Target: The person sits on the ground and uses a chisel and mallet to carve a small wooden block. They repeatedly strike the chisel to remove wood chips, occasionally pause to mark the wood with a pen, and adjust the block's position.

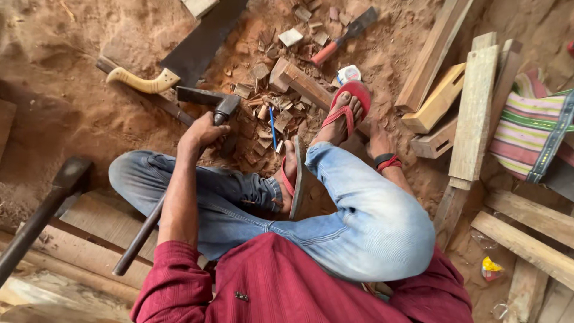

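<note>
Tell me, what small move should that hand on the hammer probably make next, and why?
Probably lift the hammer a little. The left hand grips its handle just behind the head, which rests low among the wood chips. The right hand is down by the wooden block under the sandalled foot.

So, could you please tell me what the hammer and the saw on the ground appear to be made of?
The hammer, gripped by the left hand, seems to have a dark, dull metal head on a long brown handle, probably wood. The saw looks like a flat, dark grey steel blade with a pale, smooth handle, likely wood or plastic.
</note>
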